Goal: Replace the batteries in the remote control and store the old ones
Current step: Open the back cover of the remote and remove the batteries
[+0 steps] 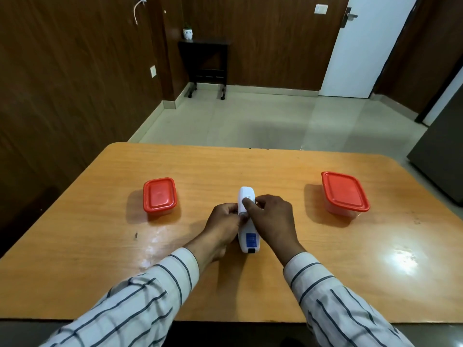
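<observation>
blue label on white remote control, print too small to read

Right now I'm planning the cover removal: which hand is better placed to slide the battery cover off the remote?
The right hand: its thumb already presses on the back of the white remote near its far end, while the left hand grips the side, steadying it.

The white remote control lies back-side up at the middle of the table, its long axis pointing away from the person, a blue label and a small black patch near its close end. Two clear boxes with shut red lids stand well apart on either side: the left box and the right box.
</observation>
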